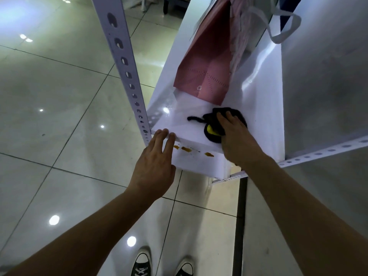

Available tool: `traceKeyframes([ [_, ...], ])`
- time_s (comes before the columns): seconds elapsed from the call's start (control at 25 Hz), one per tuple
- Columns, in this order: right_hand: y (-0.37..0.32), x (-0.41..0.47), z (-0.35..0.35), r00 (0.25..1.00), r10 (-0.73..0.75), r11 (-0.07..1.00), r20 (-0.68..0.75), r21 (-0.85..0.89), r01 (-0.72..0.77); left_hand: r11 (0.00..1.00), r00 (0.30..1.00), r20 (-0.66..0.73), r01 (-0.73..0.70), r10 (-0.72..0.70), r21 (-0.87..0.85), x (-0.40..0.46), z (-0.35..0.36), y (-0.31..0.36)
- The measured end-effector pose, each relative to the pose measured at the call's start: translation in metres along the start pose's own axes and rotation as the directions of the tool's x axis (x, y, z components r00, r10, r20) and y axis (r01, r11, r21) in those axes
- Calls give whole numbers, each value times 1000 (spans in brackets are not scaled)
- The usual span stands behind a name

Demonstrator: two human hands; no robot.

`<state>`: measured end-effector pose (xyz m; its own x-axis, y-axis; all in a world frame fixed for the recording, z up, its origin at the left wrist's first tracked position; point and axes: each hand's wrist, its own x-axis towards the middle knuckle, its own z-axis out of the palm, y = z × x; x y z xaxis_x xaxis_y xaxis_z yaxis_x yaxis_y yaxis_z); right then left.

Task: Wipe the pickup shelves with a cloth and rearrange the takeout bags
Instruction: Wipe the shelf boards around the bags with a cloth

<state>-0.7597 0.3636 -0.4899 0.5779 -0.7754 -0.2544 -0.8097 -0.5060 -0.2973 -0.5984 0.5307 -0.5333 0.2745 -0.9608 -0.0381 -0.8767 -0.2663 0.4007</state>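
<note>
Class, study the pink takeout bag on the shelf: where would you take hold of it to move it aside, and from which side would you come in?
Probably by the white ribbon handles at the top of the pink bag, coming from above. The bag stands upright and narrow, its smooth folded side offers little to pinch, and the handles loop free.

left hand (154, 166): fingers straight, arm extended | right hand (237, 140): flat, palm down, arm extended

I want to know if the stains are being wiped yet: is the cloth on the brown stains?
No, the right hand presses the cloth on the shelf above the brown stains.
</note>
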Motion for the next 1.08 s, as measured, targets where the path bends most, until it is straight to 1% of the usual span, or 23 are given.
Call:
traceKeyframes([
  [0.08, -13, 0, 6, 995, 78, 997, -55, 9, -78, 1000, 1000, -4, 2, -2, -17, -1, 1, 0],
  [0.16, -29, -25, 27, 992, 83, 996, -97, 23, -82, 999, 1000, -3, 0, -1, -35, -2, 2, 1],
  [0.24, -34, -44, 35, 992, 62, 997, -106, 52, -57, 1000, 1000, 0, -13, 13, -22, -2, 2, 1],
  [0.4, -34, 9, 14, 997, -35, 998, -63, 44, 38, 999, 1000, -7, -23, 23, 29, -2, 3, -1],
  [0.48, -40, 18, 13, 997, -50, 997, -58, 53, 53, 1000, 1000, -12, -20, 20, 21, -4, 5, 1],
  [0.64, -43, -25, 29, 994, -88, 987, -66, 130, 96, 999, 999, -1, -35, 35, 12, -5, 4, 2],
  [0.68, -44, -24, 29, 992, -107, 984, -64, 135, 115, 999, 999, 4, -39, 39, 10, -5, 3, 1],
  [0.76, -49, 2, 21, 985, -161, 977, -58, 131, 167, 999, 999, 10, -44, 44, -1, -5, 4, 1],
  [0.88, -62, 45, 13, 978, -202, 972, -57, 107, 207, 999, 999, -4, -41, 41, -1, -5, 8, 1],
  [0.96, -66, 40, 21, 980, -186, 973, -78, 125, 194, 999, 999, -7, -41, 41, 1, -5, 10, 2],
  [1.08, -63, 8, 35, 971, -220, 960, -99, 153, 233, 999, 999, -4, -33, 33, -39, -5, 3, 4],
])
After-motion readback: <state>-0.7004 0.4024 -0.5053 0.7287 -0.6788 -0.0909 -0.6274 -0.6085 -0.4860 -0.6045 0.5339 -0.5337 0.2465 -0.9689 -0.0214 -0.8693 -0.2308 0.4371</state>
